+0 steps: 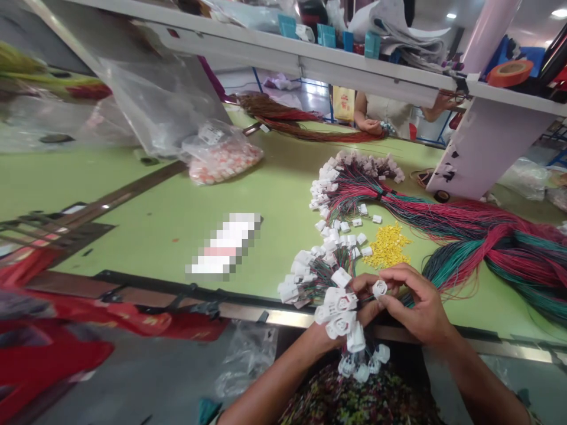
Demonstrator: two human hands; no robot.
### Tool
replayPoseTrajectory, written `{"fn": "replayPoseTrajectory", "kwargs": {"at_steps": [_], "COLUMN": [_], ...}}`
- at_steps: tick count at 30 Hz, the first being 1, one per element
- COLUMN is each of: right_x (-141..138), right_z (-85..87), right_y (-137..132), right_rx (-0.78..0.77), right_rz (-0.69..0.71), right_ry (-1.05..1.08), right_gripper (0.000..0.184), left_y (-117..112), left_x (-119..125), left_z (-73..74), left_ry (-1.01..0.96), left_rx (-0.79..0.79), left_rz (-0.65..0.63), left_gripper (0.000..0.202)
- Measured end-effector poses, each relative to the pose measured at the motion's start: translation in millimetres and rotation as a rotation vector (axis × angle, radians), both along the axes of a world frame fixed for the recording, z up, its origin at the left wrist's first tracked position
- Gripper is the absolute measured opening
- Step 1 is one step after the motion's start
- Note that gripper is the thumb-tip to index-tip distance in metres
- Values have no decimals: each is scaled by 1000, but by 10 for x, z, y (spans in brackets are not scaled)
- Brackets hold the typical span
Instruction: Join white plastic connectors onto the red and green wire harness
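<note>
My left hand (371, 311) is closed round a bunch of thin wires ending in white plastic connectors (342, 324), which fan out over its wrist and hang below it. Between the fingertips of my right hand (420, 307) is a single white connector (380, 288), its open face turned toward me; the left fingers are right beside it. Just beyond the hands lies a pile of small yellow pieces (390, 247). More white connectors on wires (305, 274) rest on the green table to the left of the hands.
A large bundle of red, black and green wires (447, 212) stretches across the right side of the table (146, 224). Toward the back left sits a plastic bag of orange-and-white pieces (225, 162). A shelf (283, 50) spans above; another person's hand (371, 126) shows beyond it.
</note>
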State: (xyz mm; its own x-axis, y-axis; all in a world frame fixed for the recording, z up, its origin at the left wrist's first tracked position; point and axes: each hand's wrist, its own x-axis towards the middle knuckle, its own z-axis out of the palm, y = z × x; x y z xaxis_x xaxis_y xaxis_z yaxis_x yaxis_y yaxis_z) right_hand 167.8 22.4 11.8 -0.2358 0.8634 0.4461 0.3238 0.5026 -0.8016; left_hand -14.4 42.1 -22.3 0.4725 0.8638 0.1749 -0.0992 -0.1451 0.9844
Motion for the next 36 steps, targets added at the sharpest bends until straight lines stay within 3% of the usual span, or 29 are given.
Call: {"fn": "replayPoseTrajectory", "kwargs": {"at_steps": [3, 8, 11, 13, 18, 21, 23, 26, 30, 34, 36], "right_x": [48, 2, -4, 34, 201, 244, 237, 225, 310, 446, 478], "right_z": [-75, -137, -152, -154, -154, -179, -199, -213, -210, -255, -303], "right_y": [-37, -70, -64, -61, -130, -202, -235, -234, -97, 169, 288], "right_rx": [5, -78, -112, -78, 84, 109, 103, 63, -87, -185, -199], "right_rz": [-20, -153, -155, -115, 97, 128, 127, 107, 74, -117, -136], "right_ry": [10, 58, 69, 42, -51, -55, -40, -4, -9, -266, -442], "right_gripper": [30, 23, 12, 10, 26, 31, 30, 23, 15, 11, 15], "left_y": [-24, -6, 3, 2, 14, 61, 93, 104, 61, 38, 39], "left_x": [27, 80, 99, 84, -63, -138, -154, -140, -97, -50, -31], "left_z": [-135, -199, -201, -186, -47, 51, 100, 156, 174, 83, 30], "left_ry": [-26, 11, -38, -89, -21, 63, 35, -18, -86, -159, -187], "left_rx": [29, 403, 487, 390, -213, -335, -364, -387, -438, -480, -491], "left_rz": [153, 322, 360, 300, -74, -265, -326, -311, -174, -18, 37], "left_gripper": [29, 14, 14, 10, 29, 33, 34, 32, 28, 32, 36]}}
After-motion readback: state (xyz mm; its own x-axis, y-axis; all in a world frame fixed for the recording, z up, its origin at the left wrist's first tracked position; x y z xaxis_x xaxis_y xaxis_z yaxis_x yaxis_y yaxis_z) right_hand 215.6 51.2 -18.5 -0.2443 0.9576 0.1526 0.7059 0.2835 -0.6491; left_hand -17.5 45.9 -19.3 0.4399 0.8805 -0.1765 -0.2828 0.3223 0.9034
